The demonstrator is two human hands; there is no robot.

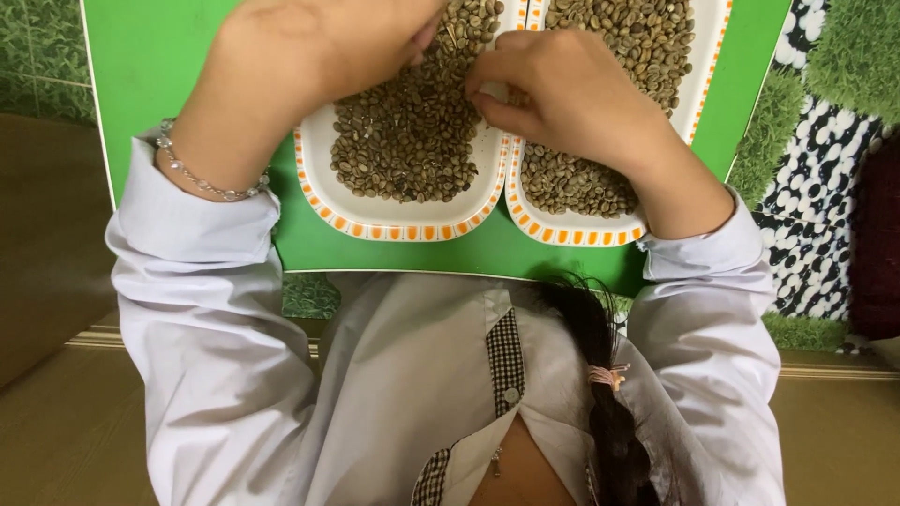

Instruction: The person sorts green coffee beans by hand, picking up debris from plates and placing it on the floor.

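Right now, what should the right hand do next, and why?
Probably pinch up one bean: the right hand curls its fingertips onto the beans where the left tray meets the right tray; the left hand covers beans farther up.

Left hand (323, 47) and right hand (562, 89) close together, fingers curled downward.

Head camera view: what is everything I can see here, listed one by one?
trays: two, white with orange-checked rims, side by side on the board
beans: many, greenish-brown, filling both trays
board: one, green, under the trays
mat: one, green tufts and black-white pebble pattern, picture's right
bracelet: one, silver, wrist at picture's left
shirt: one, white with checked trim
braid: one, dark, pink tie
left hand: in beans, left tray
right hand: pinching beans where the trays meet
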